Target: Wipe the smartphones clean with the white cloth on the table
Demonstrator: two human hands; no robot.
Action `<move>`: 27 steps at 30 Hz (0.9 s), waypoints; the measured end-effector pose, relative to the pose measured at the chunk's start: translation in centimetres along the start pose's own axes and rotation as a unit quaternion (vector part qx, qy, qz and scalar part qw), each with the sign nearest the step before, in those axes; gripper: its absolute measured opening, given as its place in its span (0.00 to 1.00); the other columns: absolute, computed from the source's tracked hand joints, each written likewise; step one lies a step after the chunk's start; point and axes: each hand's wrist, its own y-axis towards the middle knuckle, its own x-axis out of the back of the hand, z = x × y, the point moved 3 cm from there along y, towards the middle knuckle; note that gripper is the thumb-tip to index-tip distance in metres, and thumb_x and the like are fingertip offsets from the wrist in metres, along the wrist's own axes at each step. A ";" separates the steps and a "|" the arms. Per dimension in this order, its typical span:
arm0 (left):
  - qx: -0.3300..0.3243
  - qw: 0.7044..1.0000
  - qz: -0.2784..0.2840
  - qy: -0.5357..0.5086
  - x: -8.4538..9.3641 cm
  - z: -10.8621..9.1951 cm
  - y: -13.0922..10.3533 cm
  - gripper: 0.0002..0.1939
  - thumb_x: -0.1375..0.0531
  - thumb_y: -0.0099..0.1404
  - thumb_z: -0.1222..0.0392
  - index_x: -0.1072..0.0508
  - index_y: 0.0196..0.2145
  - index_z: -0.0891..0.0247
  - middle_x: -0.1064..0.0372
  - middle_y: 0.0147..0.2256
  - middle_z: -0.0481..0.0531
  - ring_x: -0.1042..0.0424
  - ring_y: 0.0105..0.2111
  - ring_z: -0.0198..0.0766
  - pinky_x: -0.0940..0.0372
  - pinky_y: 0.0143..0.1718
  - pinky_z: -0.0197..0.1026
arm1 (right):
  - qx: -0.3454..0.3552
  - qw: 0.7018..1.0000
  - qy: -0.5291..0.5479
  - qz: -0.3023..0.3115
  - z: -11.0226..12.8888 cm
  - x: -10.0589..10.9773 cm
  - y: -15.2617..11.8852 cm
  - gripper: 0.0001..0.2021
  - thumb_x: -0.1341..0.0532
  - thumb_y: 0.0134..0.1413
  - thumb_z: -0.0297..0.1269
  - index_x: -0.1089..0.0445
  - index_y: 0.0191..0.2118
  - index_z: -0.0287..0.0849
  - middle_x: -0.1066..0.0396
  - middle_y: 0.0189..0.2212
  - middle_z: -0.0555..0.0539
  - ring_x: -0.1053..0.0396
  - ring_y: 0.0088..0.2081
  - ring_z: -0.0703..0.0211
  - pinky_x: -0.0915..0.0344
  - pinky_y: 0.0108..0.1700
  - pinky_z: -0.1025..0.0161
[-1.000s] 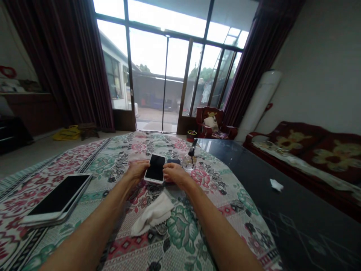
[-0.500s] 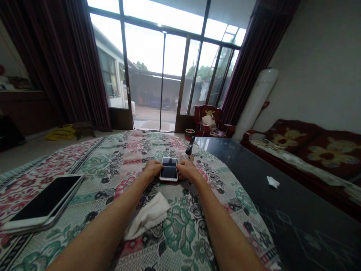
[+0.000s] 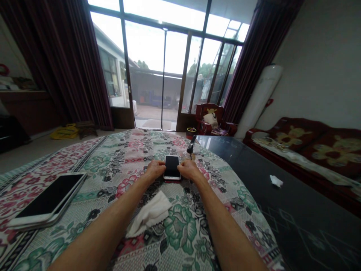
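Note:
A white-framed smartphone (image 3: 172, 166) with a dark screen is between my hands, just above or on the flowered tablecloth (image 3: 180, 229). My left hand (image 3: 155, 169) pinches its left edge. On its right edge, the fingers of my right hand (image 3: 187, 169) are closed. A thin reddish edge shows beneath the phone's near end; what it belongs to is unclear. A folded white cloth (image 3: 149, 214) lies nearer to me, between my forearms. Beyond my right hand is a small black object (image 3: 191, 144), too small to name.
Stacked white tablets (image 3: 47, 201) lie on the left of the table. To the right stands a dark glossy table (image 3: 287, 218) with a crumpled white tissue (image 3: 275, 181). A wooden sofa (image 3: 304, 146), an armchair (image 3: 210, 116) and glass doors (image 3: 152, 86) are farther off.
The phone's angle has changed a little: the bright reflection band across its screen is gone, and the reddish edge below it shows more. Both hands stay at its sides. The view has shifted slightly.

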 end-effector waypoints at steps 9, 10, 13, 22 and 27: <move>-0.071 0.996 0.051 -0.013 1.6 -1.0 -1.8 0.14 0.43 0.48 0.67 0.21 0.32 0.66 0.26 0.25 0.49 0.28 0.27 0.39 0.36 0.29 0.35 | 0.019 0.997 -0.078 -0.016 1.4 1.0 -1.3 0.11 0.41 0.49 0.32 0.24 0.35 0.33 0.26 0.34 0.32 0.29 0.40 0.46 0.38 0.40 0.60; -0.097 0.994 0.041 0.018 2.2 -1.1 -2.3 0.14 0.44 0.49 0.67 0.21 0.32 0.65 0.25 0.26 0.48 0.28 0.29 0.39 0.36 0.30 0.35 | 0.033 0.994 -0.098 -0.020 2.1 1.3 -1.8 0.12 0.42 0.50 0.33 0.24 0.36 0.32 0.26 0.36 0.30 0.29 0.41 0.46 0.38 0.40 0.60; -0.132 0.985 -0.011 0.107 4.7 -1.2 -4.0 0.13 0.45 0.50 0.67 0.21 0.29 0.63 0.26 0.26 0.46 0.28 0.33 0.40 0.37 0.35 0.35 | 0.112 0.986 -0.125 0.000 4.4 1.3 -3.4 0.14 0.45 0.53 0.35 0.23 0.34 0.34 0.26 0.35 0.31 0.28 0.38 0.47 0.40 0.38 0.60; -0.083 0.924 -0.183 0.325 17.2 1.4 -10.8 0.17 0.45 0.57 0.67 0.21 0.41 0.60 0.23 0.40 0.53 0.28 0.43 0.43 0.40 0.47 0.36 | 0.380 0.920 0.022 0.091 11.9 -4.9 -8.7 0.13 0.48 0.54 0.27 0.26 0.28 0.41 0.28 0.24 0.47 0.33 0.28 0.61 0.44 0.33 0.67; 0.042 0.857 -0.321 0.400 25.0 4.3 -13.8 0.20 0.47 0.60 0.64 0.25 0.49 0.62 0.27 0.49 0.57 0.29 0.49 0.45 0.39 0.49 0.37 | 0.367 0.893 0.225 0.133 17.9 -8.8 -9.9 0.16 0.47 0.51 0.24 0.27 0.41 0.43 0.25 0.39 0.47 0.31 0.43 0.57 0.39 0.47 0.65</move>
